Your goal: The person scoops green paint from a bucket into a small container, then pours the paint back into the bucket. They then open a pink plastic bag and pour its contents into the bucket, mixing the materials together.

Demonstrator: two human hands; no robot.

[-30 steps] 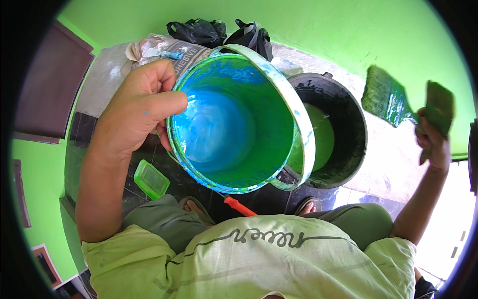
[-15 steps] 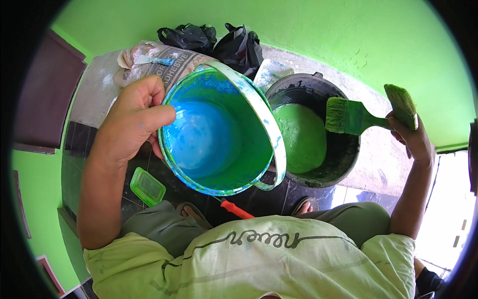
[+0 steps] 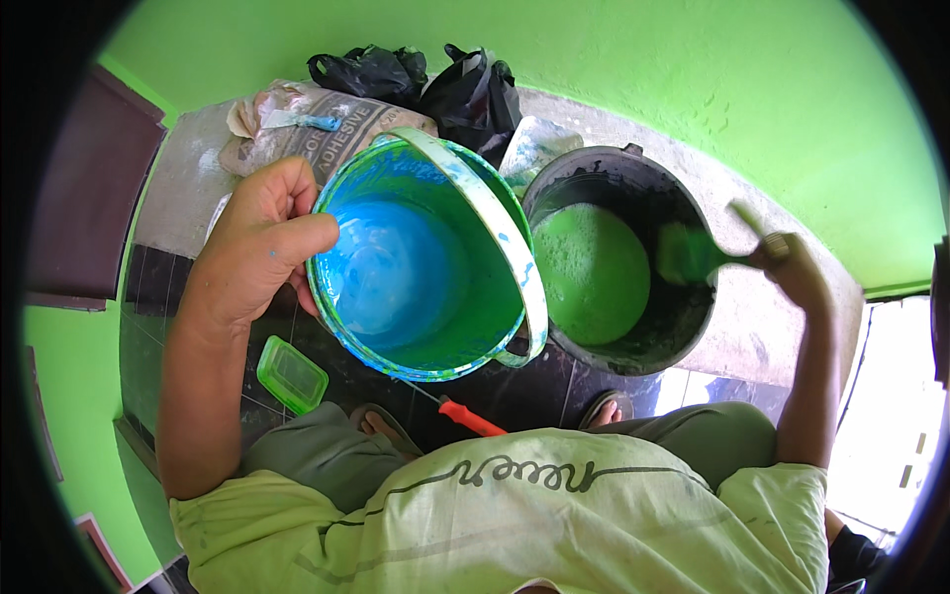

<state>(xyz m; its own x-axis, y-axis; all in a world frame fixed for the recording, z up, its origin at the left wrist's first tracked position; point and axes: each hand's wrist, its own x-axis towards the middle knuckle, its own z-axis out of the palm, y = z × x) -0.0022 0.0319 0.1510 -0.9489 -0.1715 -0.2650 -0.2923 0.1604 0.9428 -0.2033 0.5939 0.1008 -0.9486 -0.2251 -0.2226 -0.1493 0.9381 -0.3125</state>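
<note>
My left hand (image 3: 265, 243) is closed on the rim of a paint bucket (image 3: 500, 327), thumb over the edge. The bucket is tilted, with blue paint in its bottom, green smears up its walls and a white handle arching across its right side. Just right of it stands a black bucket (image 3: 683, 327) holding bubbly green paint (image 3: 594, 277). My right hand (image 3: 792, 265) grips a green-coated paintbrush (image 3: 688, 253), its bristles over the black bucket's right inner wall. A second paintbrush (image 3: 744, 218) sticks up from the same hand. Both brushes are smeared by motion.
Behind the buckets lie a paper sack (image 3: 341, 134) with a blue-handled tool (image 3: 307, 121) on it and black plastic bags (image 3: 473, 99). A green plastic tub (image 3: 293, 374) and an orange-handled tool (image 3: 470, 419) rest on the dark tiles near my feet. A green wall (image 3: 673, 69) rises beyond.
My right hand has moved left and slightly down, bringing the brush over the black bucket. The blue-paint bucket has shifted slightly left in my left hand.
</note>
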